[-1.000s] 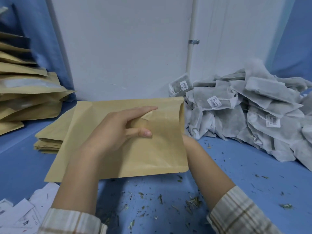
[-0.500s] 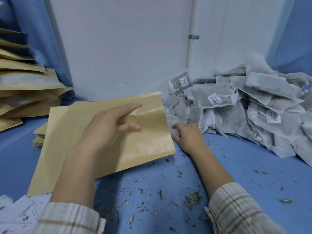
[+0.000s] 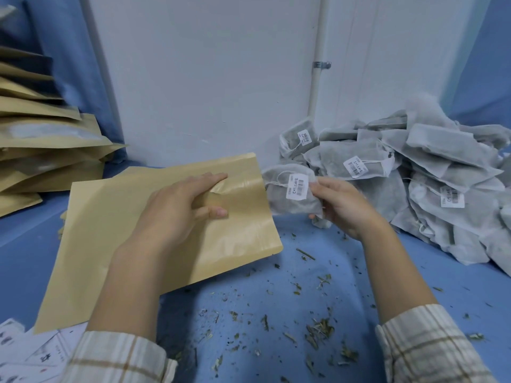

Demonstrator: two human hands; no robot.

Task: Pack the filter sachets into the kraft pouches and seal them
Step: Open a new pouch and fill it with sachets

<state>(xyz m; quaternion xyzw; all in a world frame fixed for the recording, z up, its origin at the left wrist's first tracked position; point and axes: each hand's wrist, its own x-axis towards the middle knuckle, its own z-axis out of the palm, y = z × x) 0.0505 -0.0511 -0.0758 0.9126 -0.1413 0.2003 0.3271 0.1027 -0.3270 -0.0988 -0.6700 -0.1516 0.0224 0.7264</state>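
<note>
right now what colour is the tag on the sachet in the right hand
White with dark printed marks, seen in the head view: the tag on the sachet.

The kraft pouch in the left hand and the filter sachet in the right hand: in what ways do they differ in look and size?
The kraft pouch is smooth tan paper; the filter sachet is grey, fibrous and lumpy. The pouch is much larger than the sachet. The sachet has a white barcode tag on a string; the pouch shows no label. The left hand grips the pouch near its mouth; the right hand pinches the sachet. Both are flat, roughly rectangular bags, held above the blue table.
</note>
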